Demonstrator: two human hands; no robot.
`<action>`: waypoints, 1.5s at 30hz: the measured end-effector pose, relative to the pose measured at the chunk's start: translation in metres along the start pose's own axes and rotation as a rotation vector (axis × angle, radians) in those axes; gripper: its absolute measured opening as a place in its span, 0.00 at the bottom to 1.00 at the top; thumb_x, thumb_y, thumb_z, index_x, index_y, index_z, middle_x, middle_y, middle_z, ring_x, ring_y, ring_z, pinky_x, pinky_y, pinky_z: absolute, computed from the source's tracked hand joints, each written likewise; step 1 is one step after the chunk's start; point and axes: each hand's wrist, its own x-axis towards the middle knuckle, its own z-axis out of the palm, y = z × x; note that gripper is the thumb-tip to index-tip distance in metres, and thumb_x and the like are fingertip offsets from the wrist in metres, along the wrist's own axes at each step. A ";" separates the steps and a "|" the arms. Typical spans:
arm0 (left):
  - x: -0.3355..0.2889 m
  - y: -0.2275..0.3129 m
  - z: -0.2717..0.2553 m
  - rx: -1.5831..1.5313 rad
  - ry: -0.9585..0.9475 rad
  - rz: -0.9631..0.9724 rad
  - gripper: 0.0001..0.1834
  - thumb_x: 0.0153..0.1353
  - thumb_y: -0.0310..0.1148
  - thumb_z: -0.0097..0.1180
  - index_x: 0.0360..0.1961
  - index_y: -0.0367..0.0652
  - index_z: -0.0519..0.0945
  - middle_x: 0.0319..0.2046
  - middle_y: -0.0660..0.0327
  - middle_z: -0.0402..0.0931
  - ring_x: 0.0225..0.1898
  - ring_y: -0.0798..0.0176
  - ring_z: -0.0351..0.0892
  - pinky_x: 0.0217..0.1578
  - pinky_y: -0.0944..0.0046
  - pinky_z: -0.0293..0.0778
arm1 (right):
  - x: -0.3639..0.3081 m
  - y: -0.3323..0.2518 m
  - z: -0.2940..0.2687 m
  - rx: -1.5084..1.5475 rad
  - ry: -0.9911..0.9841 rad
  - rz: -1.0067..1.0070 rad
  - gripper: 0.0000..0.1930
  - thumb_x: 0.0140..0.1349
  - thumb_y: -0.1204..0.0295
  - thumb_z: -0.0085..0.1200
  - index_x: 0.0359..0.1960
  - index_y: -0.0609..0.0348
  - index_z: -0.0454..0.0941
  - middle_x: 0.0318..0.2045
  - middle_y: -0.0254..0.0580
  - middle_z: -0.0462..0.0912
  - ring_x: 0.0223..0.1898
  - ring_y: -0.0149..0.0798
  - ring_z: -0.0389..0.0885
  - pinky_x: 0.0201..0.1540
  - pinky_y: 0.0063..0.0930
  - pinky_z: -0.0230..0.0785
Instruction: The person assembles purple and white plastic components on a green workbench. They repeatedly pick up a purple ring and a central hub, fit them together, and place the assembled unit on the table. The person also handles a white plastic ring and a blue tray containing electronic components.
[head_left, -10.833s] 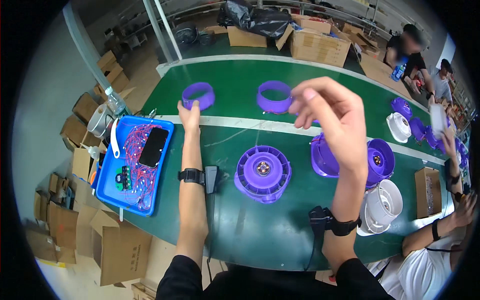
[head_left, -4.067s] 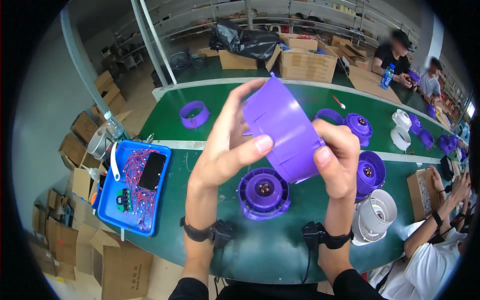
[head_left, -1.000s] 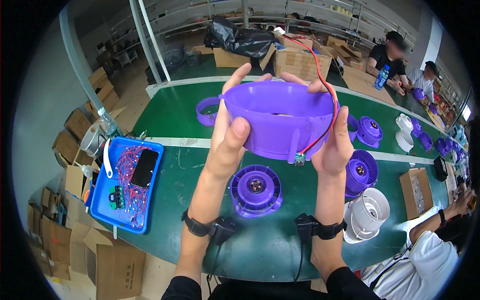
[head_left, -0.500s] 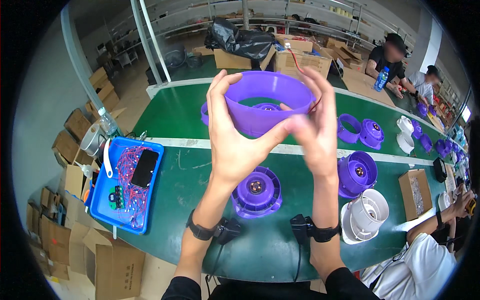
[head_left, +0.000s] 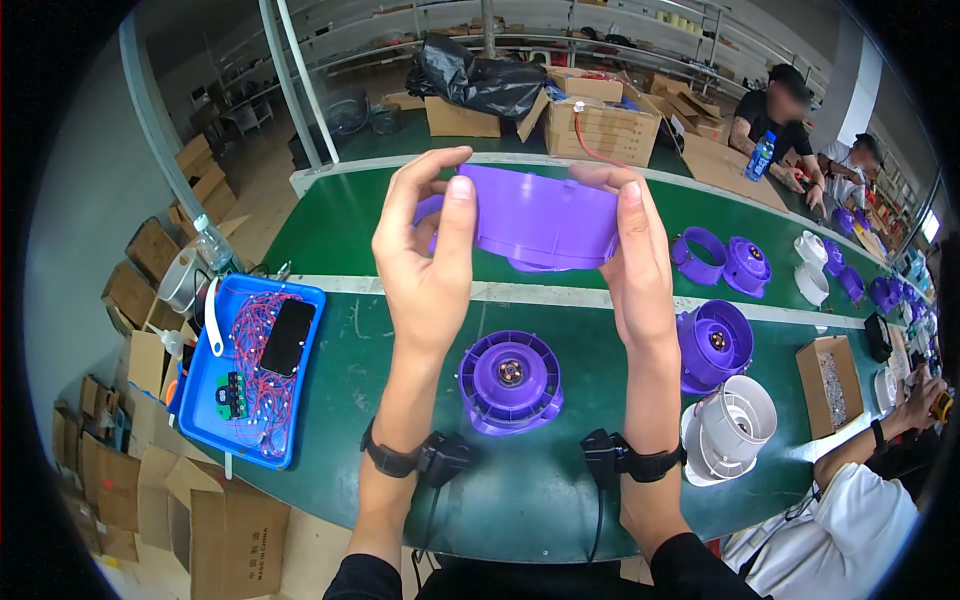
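Between my two hands a purple plastic ring is held up above the green table, its side wall facing me. My left hand grips its left end, thumb on the near wall and fingers behind. At the right end, my right hand closes on it with the thumb in front. A thin red wire rises from behind the ring near my right fingers. Below, between my forearms, a round purple fan housing with a copper-coloured centre stands on the table. The ring hides whatever lies directly behind it.
A blue tray at left holds red wires, a black phone and a green circuit board. Right of my arm stand a purple housing and a white one, near a small cardboard box. Other people sit along the right.
The ring has tipped so its open top no longer shows, only its side. My left hand has shifted left, and both thumbs have moved from its middle to its ends.
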 end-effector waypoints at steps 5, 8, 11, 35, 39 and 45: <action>0.001 -0.001 -0.007 -0.029 0.002 -0.068 0.11 0.70 0.29 0.48 0.46 0.35 0.79 0.38 0.64 0.79 0.36 0.75 0.74 0.38 0.73 0.70 | 0.000 -0.007 -0.006 -0.016 -0.023 0.077 0.22 0.75 0.53 0.35 0.46 0.58 0.74 0.33 0.30 0.71 0.33 0.22 0.65 0.34 0.18 0.59; 0.001 0.002 -0.009 -0.024 -0.066 -0.061 0.11 0.69 0.29 0.49 0.46 0.35 0.79 0.38 0.64 0.78 0.36 0.75 0.73 0.37 0.73 0.70 | 0.000 -0.008 -0.009 -0.016 -0.035 0.144 0.25 0.75 0.50 0.32 0.50 0.59 0.72 0.45 0.40 0.76 0.42 0.29 0.75 0.42 0.24 0.71; 0.003 0.004 -0.012 0.117 -0.248 0.054 0.20 0.59 0.32 0.59 0.53 0.38 0.76 0.42 0.61 0.77 0.41 0.68 0.74 0.39 0.67 0.72 | 0.000 -0.006 -0.006 -0.006 0.069 0.145 0.26 0.75 0.48 0.32 0.47 0.60 0.74 0.30 0.33 0.75 0.27 0.24 0.73 0.25 0.17 0.65; -0.040 -0.289 -0.194 -0.242 0.668 -0.810 0.44 0.58 0.41 0.65 0.67 0.31 0.55 0.51 0.42 0.67 0.39 0.53 0.81 0.35 0.58 0.81 | 0.001 -0.001 -0.015 -0.126 -0.264 0.262 0.14 0.67 0.68 0.53 0.51 0.61 0.75 0.41 0.38 0.80 0.42 0.31 0.81 0.37 0.25 0.76; -0.043 -0.296 -0.182 0.448 0.593 -0.566 0.50 0.56 0.35 0.65 0.71 0.32 0.47 0.63 0.38 0.58 0.57 0.46 0.73 0.54 0.52 0.72 | -0.002 -0.004 -0.018 -0.168 -0.324 0.268 0.15 0.67 0.67 0.54 0.50 0.62 0.75 0.38 0.38 0.81 0.36 0.29 0.81 0.35 0.24 0.74; -0.023 -0.238 -0.154 0.296 -0.331 -0.847 0.24 0.62 0.38 0.58 0.57 0.41 0.73 0.38 0.57 0.79 0.36 0.67 0.79 0.35 0.68 0.77 | -0.002 0.002 -0.022 -0.225 -0.350 0.228 0.14 0.66 0.68 0.55 0.49 0.63 0.75 0.28 0.33 0.80 0.25 0.22 0.73 0.26 0.21 0.65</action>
